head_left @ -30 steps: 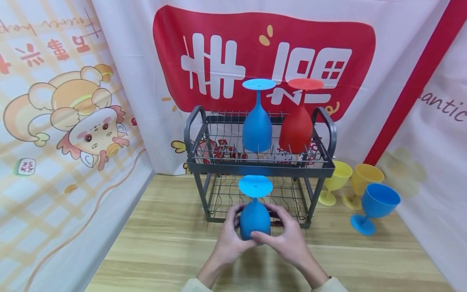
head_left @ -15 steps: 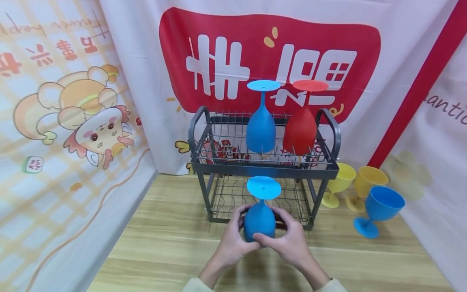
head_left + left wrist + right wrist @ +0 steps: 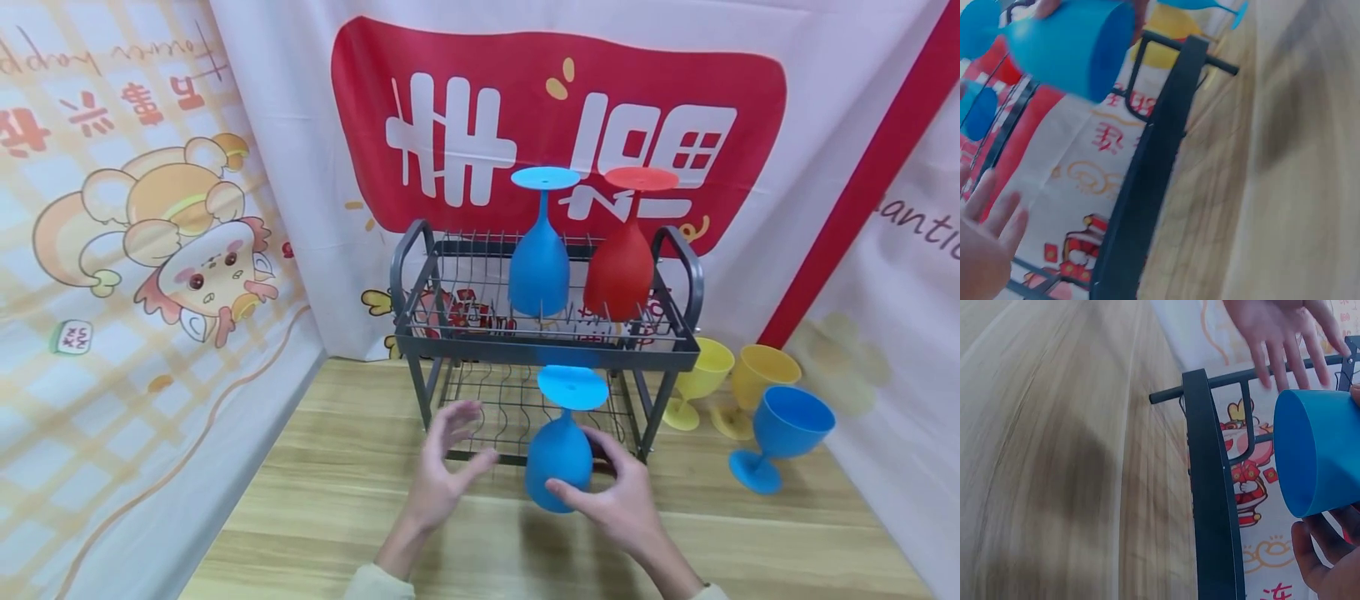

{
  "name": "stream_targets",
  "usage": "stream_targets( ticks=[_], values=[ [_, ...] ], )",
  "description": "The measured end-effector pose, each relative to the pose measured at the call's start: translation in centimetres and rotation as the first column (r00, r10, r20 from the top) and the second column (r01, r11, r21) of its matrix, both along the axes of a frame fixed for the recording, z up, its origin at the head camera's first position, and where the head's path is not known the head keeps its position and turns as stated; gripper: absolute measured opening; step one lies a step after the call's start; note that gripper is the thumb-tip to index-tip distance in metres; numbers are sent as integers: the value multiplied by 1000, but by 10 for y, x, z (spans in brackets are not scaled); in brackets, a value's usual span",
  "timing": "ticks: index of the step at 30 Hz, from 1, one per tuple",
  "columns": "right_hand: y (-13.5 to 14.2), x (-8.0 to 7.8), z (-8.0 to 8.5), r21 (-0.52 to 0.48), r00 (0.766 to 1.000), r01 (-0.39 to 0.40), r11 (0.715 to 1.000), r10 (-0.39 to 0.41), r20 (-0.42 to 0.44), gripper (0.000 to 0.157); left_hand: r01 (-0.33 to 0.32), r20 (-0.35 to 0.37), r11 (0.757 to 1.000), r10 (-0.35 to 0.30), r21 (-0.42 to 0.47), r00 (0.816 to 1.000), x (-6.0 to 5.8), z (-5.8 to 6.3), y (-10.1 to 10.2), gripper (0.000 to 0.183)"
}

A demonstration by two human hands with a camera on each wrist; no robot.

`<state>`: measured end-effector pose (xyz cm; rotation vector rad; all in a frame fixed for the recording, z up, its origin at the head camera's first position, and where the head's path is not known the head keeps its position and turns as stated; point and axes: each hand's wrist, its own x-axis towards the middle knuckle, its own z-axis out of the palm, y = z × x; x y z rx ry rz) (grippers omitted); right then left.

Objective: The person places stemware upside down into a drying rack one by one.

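An upside-down blue plastic goblet (image 3: 558, 462) is gripped round its bowl by my right hand (image 3: 618, 500), in front of the rack's lower tier. In the right wrist view the rim of this blue goblet (image 3: 1329, 450) faces the table, with the right hand's fingers (image 3: 1316, 550) against its side. My left hand (image 3: 442, 467) is apart from it, to its left, with fingers spread and nothing in them. On the upper tier of the dark dish rack (image 3: 547, 354) stand an upturned blue goblet (image 3: 540, 271) and an upturned red goblet (image 3: 619, 271), side by side.
Right of the rack, two yellow goblets (image 3: 701, 371) and another blue goblet (image 3: 791, 425) stand upright on the wooden table (image 3: 322, 517). A printed white curtain (image 3: 285, 125) hangs behind and at both sides.
My left hand has let go of the blue goblet and moved left. The right hand has carried the goblet a little to the right. The head view has shifted slightly.
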<state>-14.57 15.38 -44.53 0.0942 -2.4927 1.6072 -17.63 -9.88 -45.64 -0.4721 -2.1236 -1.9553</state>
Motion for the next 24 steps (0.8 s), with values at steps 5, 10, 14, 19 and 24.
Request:
stream_targets(
  ticks=[5,10,14,19,24],
  values=[
    [11,8,3,3,1000,17,1000,-17,25,79,-277,-77,943,295,187,952,-14,21,-18,50],
    [23,13,2,39,997,56,998,-58,59,81,-429,-126,870,467,244,875,-34,58,-36,50],
    [34,15,0,69,990,87,994,-94,107,87,-414,-153,885,449,213,880,-48,90,-47,59],
    [53,19,0,85,980,124,989,-135,145,92,-310,-148,942,328,131,933,-62,112,-47,67],
    [76,20,3,141,976,179,974,-194,97,91,-205,-137,971,221,121,966,-68,119,-38,59]
  ],
)
